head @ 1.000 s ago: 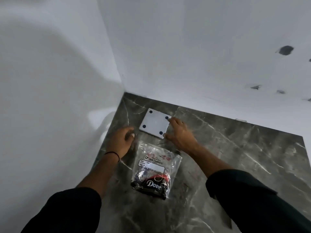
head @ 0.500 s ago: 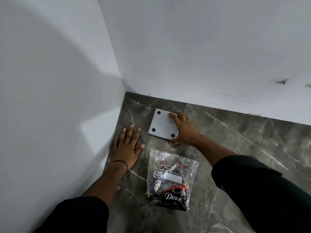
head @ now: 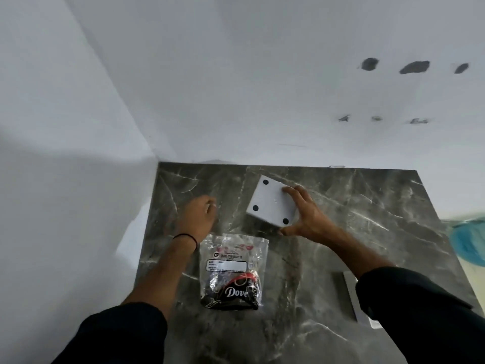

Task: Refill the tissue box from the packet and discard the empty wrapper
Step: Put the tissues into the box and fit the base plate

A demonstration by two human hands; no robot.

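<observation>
A person's right hand (head: 305, 218) takes hold of the white tissue box (head: 271, 203) on a dark marbled counter (head: 367, 219), fingers on its far right edge and thumb at its near corner, the grip clamped on the box. The box shows a flat white face with dark round dots at its corners, probably its underside with feet. It sits tilted, near the wall behind. To the box's left, and apart from it, the left hand (head: 200, 215) rests on or just above the counter with its fingers curled in; it holds nothing that can be seen, though the blur leaves it unclear how tightly they are curled.

The tissue packet (head: 233, 271), a clear crinkled wrapper with a white label and a dark printed band at its near end, lies flat on the counter just in front of the box. It looks unopened and untouched.

The task appears to be at its opening step: getting the box in hand so it can be opened. The next move likely calls for turning or lifting the box to find its opening or cover, then tearing the packet.

Right of the box, well apart, a blue plastic object (head: 469, 240) shows at the frame's edge, too blurred to name. Nearer the person, a pale flat strip (head: 350, 292) lies on the counter, partly hidden by the right sleeve. Nothing stands between the hands and the box or packet.
</observation>
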